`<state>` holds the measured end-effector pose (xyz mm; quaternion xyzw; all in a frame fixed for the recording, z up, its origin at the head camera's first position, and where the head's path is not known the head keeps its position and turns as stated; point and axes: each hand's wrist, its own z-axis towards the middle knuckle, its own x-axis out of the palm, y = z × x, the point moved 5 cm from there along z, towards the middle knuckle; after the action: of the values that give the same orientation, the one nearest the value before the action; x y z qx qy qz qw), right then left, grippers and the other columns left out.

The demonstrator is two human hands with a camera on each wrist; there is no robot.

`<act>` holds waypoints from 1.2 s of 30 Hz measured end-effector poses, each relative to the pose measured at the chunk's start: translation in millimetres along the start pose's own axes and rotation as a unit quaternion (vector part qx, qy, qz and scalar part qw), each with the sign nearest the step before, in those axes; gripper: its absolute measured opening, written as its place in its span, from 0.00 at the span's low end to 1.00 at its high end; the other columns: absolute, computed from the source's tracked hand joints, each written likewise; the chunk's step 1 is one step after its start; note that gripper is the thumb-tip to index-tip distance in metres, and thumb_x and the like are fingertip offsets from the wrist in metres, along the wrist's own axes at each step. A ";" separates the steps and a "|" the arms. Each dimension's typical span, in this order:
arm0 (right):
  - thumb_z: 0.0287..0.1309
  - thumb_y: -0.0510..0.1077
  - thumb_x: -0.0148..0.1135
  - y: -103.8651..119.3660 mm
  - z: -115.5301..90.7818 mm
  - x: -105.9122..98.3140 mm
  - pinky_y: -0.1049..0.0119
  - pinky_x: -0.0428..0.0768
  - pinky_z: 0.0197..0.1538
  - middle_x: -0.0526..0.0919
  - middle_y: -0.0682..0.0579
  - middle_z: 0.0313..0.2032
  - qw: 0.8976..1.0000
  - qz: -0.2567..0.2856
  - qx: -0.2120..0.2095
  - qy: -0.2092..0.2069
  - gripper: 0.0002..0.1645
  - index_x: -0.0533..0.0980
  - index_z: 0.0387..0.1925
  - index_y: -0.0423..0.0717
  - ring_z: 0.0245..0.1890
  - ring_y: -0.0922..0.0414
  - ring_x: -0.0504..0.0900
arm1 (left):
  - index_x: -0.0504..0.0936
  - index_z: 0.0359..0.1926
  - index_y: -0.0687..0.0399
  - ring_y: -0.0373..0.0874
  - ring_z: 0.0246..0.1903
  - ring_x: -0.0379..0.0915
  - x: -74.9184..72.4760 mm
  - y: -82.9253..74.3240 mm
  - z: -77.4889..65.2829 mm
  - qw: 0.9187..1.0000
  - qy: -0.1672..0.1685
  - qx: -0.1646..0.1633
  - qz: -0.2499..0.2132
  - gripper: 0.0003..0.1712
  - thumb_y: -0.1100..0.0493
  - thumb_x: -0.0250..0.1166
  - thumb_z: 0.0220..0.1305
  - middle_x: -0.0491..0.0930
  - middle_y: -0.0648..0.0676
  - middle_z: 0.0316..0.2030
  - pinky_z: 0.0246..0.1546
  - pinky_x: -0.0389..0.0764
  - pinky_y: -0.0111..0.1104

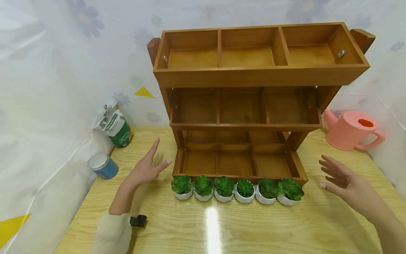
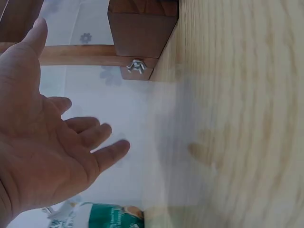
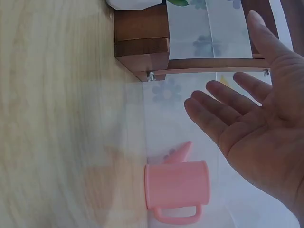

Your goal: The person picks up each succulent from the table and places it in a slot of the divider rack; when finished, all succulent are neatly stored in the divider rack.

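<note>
My left hand (image 1: 144, 171) hovers over the table to the left of a tiered wooden planter shelf (image 1: 261, 78), its fingers extended and holding nothing. On the other side, my right hand (image 1: 347, 183) is raised with fingers loosely spread, also holding nothing. Between the hands, a row of several small succulents in white pots (image 1: 223, 188) lines the front edge of the shelf's lowest tier. Each shelf tier has three compartments with bare wooden bottoms. In the left wrist view, the palm (image 2: 52, 147) faces the shelf's side, where a wing nut (image 2: 137, 66) shows.
A pink watering can (image 1: 350, 130) stands at the right behind my right hand. At the left are a clipped green-and-white bag (image 1: 115, 127) and a blue jar with a pale lid (image 1: 104, 165). A small black object (image 1: 138, 221) lies beside my left sleeve.
</note>
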<state>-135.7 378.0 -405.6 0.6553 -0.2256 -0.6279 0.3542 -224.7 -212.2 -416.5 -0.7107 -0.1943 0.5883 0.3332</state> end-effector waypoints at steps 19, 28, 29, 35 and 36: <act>0.71 0.44 0.62 -7.2 -9.9 32.2 0.73 0.85 0.42 0.81 0.75 0.50 0.995 0.029 0.063 0.067 0.27 0.71 0.66 0.36 0.48 0.78 0.81 | 0.44 0.82 0.37 0.60 0.77 0.53 22.2 7.4 7.3 0.986 0.068 -0.013 -0.150 0.50 0.35 0.61 0.70 0.50 0.60 0.80 0.71 0.67 0.56; 0.69 0.49 0.64 -9.7 -9.1 54.3 0.74 0.84 0.44 0.78 0.29 0.62 0.984 0.002 0.085 0.160 0.39 0.65 0.70 0.28 0.48 0.83 0.76 | 0.46 0.82 0.40 0.59 0.76 0.56 34.5 -0.3 9.5 0.978 0.094 -0.017 -0.187 0.51 0.40 0.65 0.69 0.51 0.60 0.80 0.66 0.75 0.50; 0.69 0.49 0.64 -8.9 -7.9 55.7 0.75 0.84 0.44 0.77 0.28 0.62 0.984 -0.001 0.080 0.160 0.40 0.64 0.71 0.27 0.48 0.83 0.76 | 0.46 0.82 0.40 0.58 0.76 0.57 35.7 -0.8 9.7 0.977 0.095 -0.020 -0.192 0.50 0.41 0.65 0.69 0.51 0.59 0.80 0.65 0.77 0.48; 0.65 0.50 0.68 -2.7 -3.8 62.3 0.76 0.82 0.46 0.76 0.29 0.63 0.988 -0.018 0.057 0.143 0.42 0.65 0.71 0.32 0.48 0.85 0.72 | 0.48 0.82 0.38 0.57 0.75 0.59 40.8 -3.8 9.0 0.972 0.107 -0.022 -0.207 0.45 0.48 0.63 0.73 0.53 0.58 0.79 0.60 0.82 0.42; 0.64 0.51 0.69 -1.9 -3.7 63.2 0.76 0.82 0.46 0.76 0.30 0.63 0.989 -0.019 0.055 0.138 0.41 0.66 0.70 0.33 0.48 0.85 0.72 | 0.48 0.82 0.38 0.57 0.75 0.59 41.3 -4.0 8.4 0.972 0.108 -0.022 -0.207 0.45 0.50 0.63 0.73 0.53 0.58 0.79 0.59 0.82 0.42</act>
<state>-125.5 333.1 -449.1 0.7586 -0.1963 -0.5244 0.3332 -222.7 -179.7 -443.6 -0.7219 -0.3126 0.4217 0.4509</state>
